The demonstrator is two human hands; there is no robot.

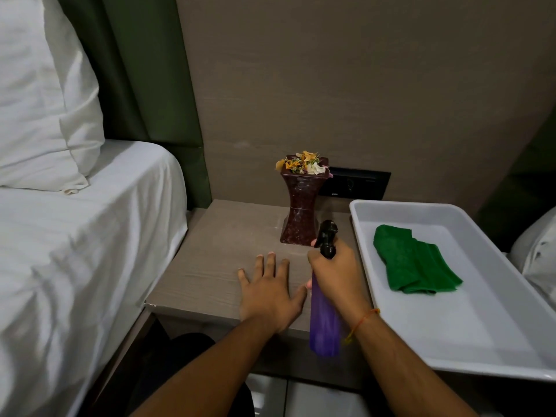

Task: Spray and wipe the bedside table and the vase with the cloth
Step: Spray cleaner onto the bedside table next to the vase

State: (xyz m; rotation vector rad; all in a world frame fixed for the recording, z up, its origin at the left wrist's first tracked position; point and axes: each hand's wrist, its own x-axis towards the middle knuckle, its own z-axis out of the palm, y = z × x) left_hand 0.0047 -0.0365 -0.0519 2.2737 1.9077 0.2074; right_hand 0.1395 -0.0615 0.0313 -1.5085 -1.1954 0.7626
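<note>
The wooden bedside table point(216, 257) stands between a bed and a tray. A dark red stone vase point(301, 212) with dried petals on top stands at the table's back. My right hand point(340, 275) grips a purple spray bottle point(325, 323) by its black trigger head, the nozzle pointing toward the vase's base. My left hand point(269, 293) lies flat on the table top, fingers spread, just left of the bottle. A folded green cloth point(415, 261) lies in the white tray point(487, 323) on the right.
A bed with a white sheet point(75, 236) and pillow point(39, 100) borders the table on the left. A black socket panel point(355, 183) sits on the wall behind the vase. The tray overhangs the table's right side. Another pillow shows at the far right.
</note>
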